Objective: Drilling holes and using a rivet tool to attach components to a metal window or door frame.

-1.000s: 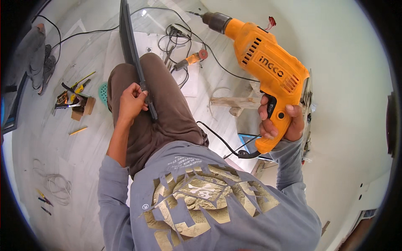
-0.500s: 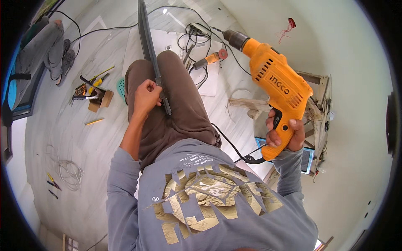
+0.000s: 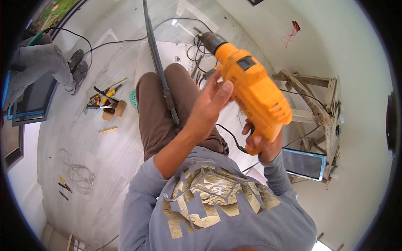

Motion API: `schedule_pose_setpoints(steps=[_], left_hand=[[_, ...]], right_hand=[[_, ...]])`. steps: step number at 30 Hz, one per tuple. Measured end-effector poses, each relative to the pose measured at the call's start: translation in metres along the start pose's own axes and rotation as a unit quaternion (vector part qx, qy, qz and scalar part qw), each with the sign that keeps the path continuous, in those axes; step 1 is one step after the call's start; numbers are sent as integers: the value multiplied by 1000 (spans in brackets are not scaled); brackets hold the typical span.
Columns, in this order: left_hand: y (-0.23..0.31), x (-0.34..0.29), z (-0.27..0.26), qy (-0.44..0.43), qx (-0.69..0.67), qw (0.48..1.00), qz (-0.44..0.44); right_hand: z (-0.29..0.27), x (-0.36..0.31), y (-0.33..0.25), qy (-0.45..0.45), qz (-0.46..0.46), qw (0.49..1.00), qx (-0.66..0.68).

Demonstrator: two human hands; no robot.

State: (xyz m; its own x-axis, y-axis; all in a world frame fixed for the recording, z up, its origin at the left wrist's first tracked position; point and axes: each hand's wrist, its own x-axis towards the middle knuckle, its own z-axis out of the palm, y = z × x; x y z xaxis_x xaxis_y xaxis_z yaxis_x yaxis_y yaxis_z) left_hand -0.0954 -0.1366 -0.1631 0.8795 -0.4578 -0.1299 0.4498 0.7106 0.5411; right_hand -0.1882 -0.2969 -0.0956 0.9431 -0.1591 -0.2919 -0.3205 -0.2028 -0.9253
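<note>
My right hand [image 3: 266, 144] is wrapped round the handle of an orange corded power drill [image 3: 255, 94], its fingers near the trigger. The drill is raised over my right thigh, with its chuck and bit pointing away to the upper left. Against the drill's left side, behind the chuck, is my left hand [image 3: 209, 102], thumb up and fingertips partly hidden by the drill body. A long dark grey metal bar [image 3: 161, 69] lies lengthwise between my thighs, no hand on it.
Left on the floor are a small cardboard box [image 3: 119, 109] with hand tools, a pencil [image 3: 108, 130], a coiled pale cable [image 3: 83, 178] and pliers [image 3: 63, 184]. A wooden stand [image 3: 333, 106] and blue-framed panel [image 3: 305, 164] are at right. Another person's legs [image 3: 44, 60] show upper left.
My left hand has left the metal bar and come up to the drill. The drill has moved left and turned, showing more of its top. My right hand keeps its grip.
</note>
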Motion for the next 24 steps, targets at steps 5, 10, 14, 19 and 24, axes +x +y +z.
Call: schedule_pose_setpoints(steps=[5, 10, 14, 19, 24], left_hand=[[5, -7, 8, -28, -166, 985, -35], [3, -20, 0, -46, -150, 987, -24], [2, -27, -1, -64, -156, 986, -15], [10, -26, -2, -82, -78, 993, -21], [17, -29, -4, -38, -52, 995, -72]], right_hand=[[13, -4, 22, -43, -134, 979, -146], [15, -8, 45, -58, -196, 945, -254], [21, -15, 59, -53, -250, 888, -383], [21, -20, 66, -54, -145, 939, -308], [17, -17, 75, -64, -124, 948, -285]])
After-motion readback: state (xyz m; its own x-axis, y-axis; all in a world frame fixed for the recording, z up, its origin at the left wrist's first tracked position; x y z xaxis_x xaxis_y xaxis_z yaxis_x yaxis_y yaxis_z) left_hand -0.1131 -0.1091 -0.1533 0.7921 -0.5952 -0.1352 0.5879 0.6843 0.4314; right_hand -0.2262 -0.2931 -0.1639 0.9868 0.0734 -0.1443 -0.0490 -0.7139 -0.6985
